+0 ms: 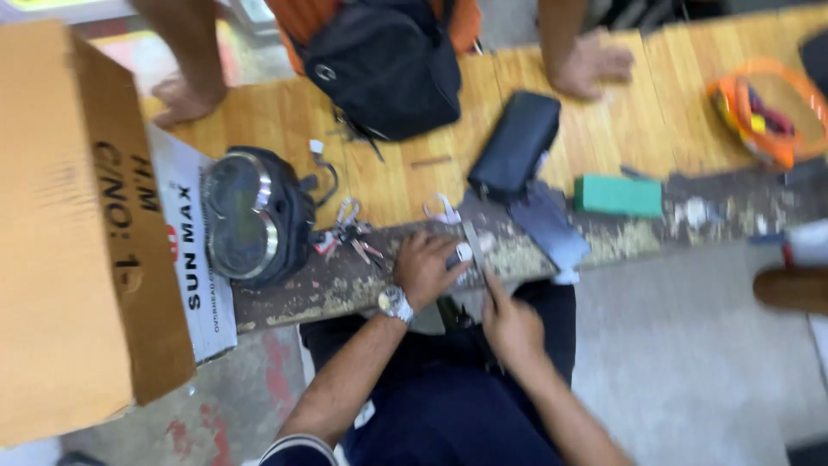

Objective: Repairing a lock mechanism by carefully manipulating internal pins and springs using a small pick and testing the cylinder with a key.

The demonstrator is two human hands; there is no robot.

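My left hand, with a wristwatch, rests at the worn front edge of the wooden bench and pinches a small white part. My right hand is just below the edge, closed on the lower end of a thin metal strip, perhaps a file, which lies against the white part. The picture is blurred, so finer detail is unclear.
A round gauge cluster and a bunch of keys lie left of my hands. A black pouch, grey cloth and green block lie right. Another person's hands and black bag are opposite. A cardboard box stands far left.
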